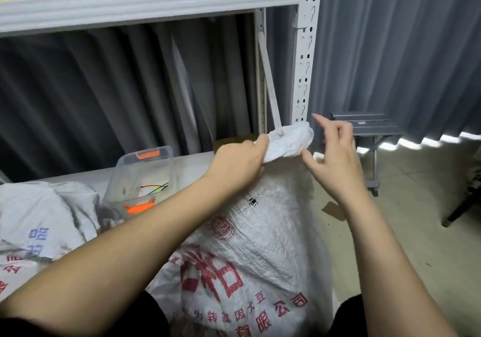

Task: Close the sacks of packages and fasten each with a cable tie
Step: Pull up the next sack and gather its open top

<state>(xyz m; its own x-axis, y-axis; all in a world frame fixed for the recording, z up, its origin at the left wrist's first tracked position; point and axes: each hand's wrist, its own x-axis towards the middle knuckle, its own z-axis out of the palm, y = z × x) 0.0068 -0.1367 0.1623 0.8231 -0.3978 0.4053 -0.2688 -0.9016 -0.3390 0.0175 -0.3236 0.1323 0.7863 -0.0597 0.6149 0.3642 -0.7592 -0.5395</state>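
A white woven sack [260, 245] with red print stands between my knees, its mouth gathered into a twisted neck [289, 141]. My left hand [239, 164] grips that neck from the left, fingers curled round it. My right hand [335, 157] hovers just right of the neck with fingers spread and loosely bent, holding nothing; its thumb tip is close to the fabric. A clear plastic box [141, 177] with orange latches sits on the low shelf to the left and holds thin coloured cable ties [156, 187].
A second white sack [39, 219] with blue and red print lies at the left. A white metal rack post [304, 58] rises behind the sack neck. A grey folding stool [369, 128] stands on the tiled floor at the right, before grey curtains.
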